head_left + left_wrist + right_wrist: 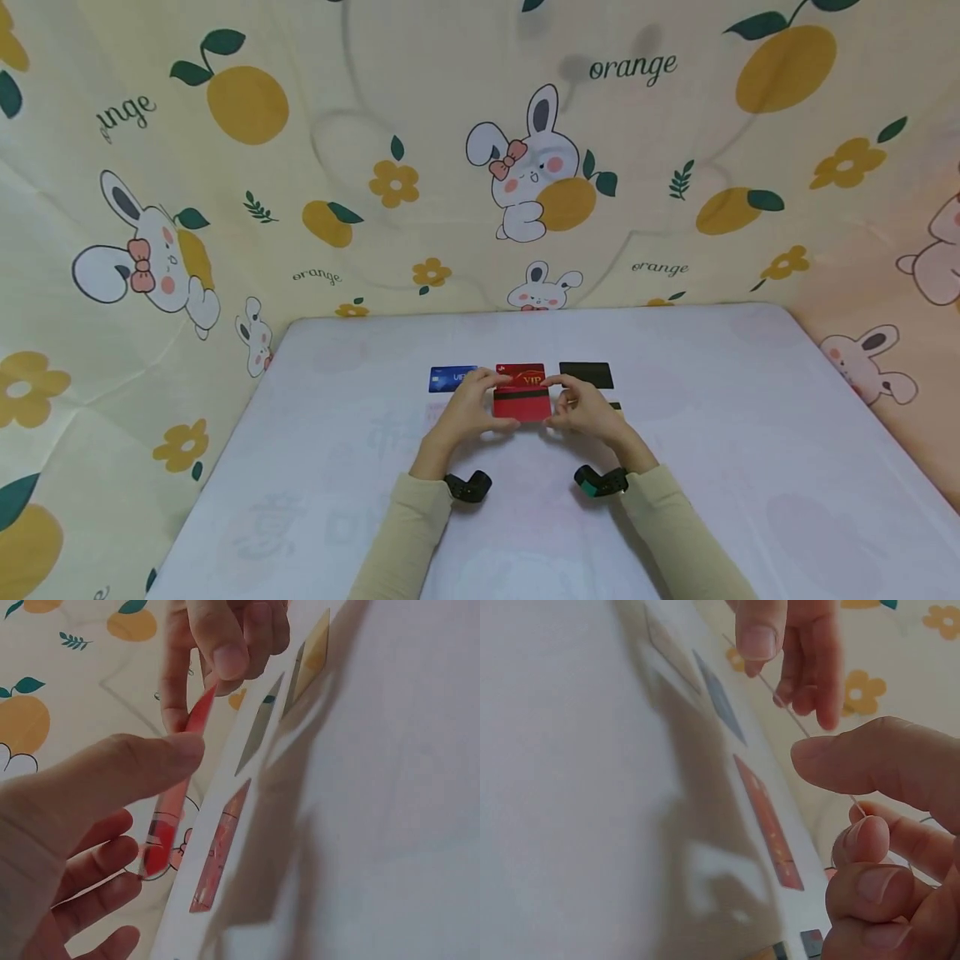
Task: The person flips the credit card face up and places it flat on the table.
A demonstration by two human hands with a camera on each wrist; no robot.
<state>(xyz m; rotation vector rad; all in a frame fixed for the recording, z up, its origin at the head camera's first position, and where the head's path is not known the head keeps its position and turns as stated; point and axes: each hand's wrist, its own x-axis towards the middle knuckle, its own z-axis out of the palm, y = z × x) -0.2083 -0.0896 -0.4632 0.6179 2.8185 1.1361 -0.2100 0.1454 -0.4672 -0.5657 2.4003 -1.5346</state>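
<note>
A red card with a black stripe is held up above the table, its striped face toward me. At its left side my left hand pinches it between thumb and fingers. My right hand pinches the opposite side, its other fingers curled in. In the left wrist view the card stands tilted, its edge near the thumb; in the right wrist view it shows as a thin line. Just behind it lies a red VIP card, flat on the table, its lower part hidden.
A blue VIP card lies left of the red one, a black card right of it. A yellow-and-black card is mostly behind my right hand; a pale card is beside my left. The white table meets a patterned cloth.
</note>
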